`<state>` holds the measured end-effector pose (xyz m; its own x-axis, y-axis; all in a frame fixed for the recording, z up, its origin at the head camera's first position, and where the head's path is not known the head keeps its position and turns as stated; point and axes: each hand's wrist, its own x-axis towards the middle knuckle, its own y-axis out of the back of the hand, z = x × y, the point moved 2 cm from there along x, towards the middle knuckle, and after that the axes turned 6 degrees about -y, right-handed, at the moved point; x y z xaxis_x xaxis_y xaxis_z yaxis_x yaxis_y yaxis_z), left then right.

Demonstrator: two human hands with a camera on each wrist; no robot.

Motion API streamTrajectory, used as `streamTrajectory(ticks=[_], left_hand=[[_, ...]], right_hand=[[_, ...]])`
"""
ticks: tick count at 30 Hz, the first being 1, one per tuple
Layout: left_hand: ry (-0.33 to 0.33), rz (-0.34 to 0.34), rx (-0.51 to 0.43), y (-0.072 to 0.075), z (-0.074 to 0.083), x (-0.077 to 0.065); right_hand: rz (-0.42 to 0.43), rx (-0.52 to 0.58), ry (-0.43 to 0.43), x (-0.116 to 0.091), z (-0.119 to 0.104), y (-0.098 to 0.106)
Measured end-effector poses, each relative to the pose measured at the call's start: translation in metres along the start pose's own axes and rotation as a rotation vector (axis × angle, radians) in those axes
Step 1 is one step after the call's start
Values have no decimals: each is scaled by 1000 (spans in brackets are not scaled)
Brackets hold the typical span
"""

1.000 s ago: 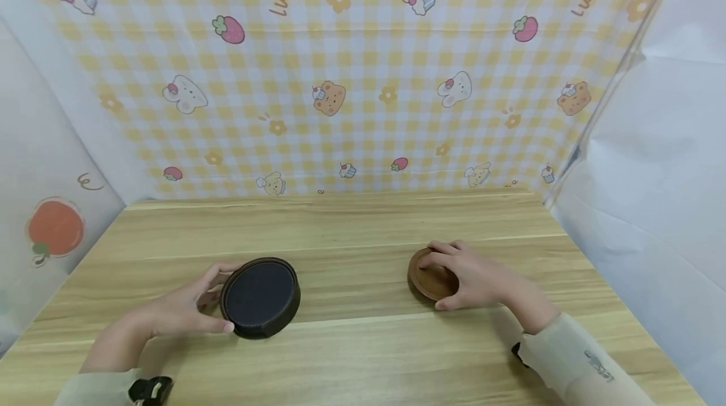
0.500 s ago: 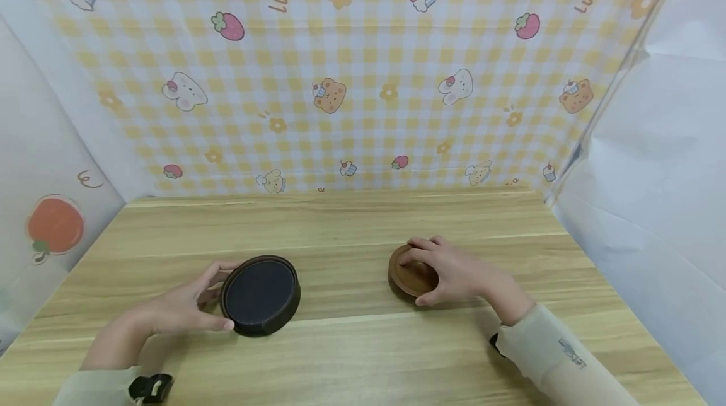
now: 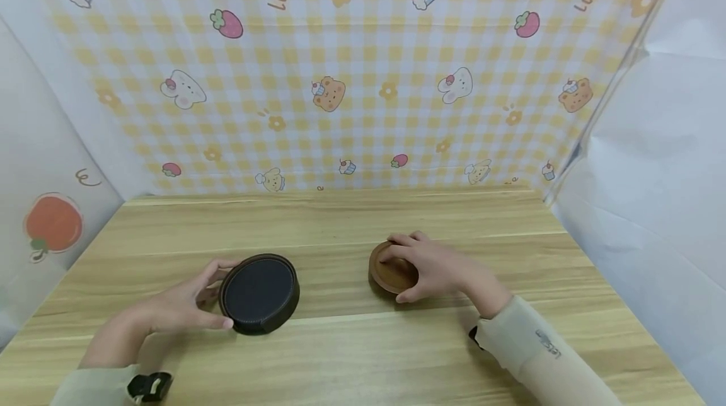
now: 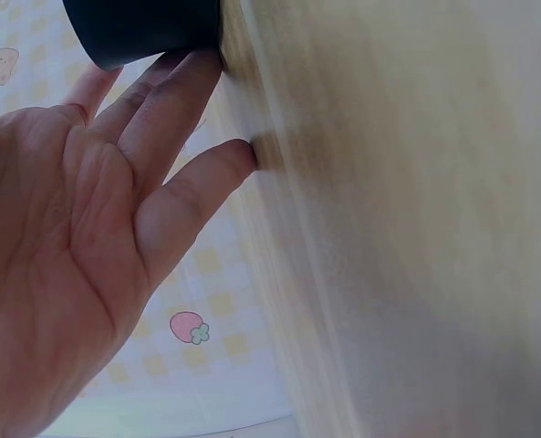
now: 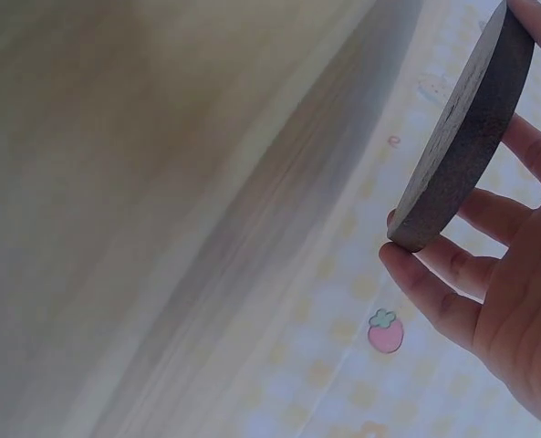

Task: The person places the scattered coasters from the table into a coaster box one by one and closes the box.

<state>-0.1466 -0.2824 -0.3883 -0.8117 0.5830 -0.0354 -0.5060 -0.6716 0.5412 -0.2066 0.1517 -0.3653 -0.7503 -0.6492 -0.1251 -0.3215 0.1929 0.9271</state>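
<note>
A round black coaster holder [image 3: 259, 292], leather-like with a stitched edge, rests on the wooden table left of centre. My left hand [image 3: 178, 308] curves round its left side, thumb near the front rim and fingers behind. In the left wrist view, fingertips touch the holder's dark wall [image 4: 142, 27]. To the right, my right hand [image 3: 437, 267] grips a round brown wooden coaster [image 3: 400, 276] with a raised rim, thumb at the near edge and fingers over the far side. The right wrist view shows the coaster [image 5: 466, 137] held off the table, its underside partly visible.
The light wood table [image 3: 340, 362] runs back to a yellow checked cloth wall [image 3: 363, 78] with cartoon prints. White sheets [image 3: 646, 179] close off both sides. Dark straps [image 3: 150, 387] sit at the wrists.
My right hand has carried the wooden coaster leftward, closer to the black coaster holder. My left hand and the holder have stayed in place.
</note>
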Motion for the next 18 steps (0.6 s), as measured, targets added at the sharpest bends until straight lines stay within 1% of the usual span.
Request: streamTrajectory(ticks=[10, 18], left_hand=[[4, -3, -4, 0, -1, 0], [14, -9, -3, 0, -2, 0]], right_hand=[[-17, -7, 60, 16, -15, -1], [-43, -19, 116, 33, -35, 2]])
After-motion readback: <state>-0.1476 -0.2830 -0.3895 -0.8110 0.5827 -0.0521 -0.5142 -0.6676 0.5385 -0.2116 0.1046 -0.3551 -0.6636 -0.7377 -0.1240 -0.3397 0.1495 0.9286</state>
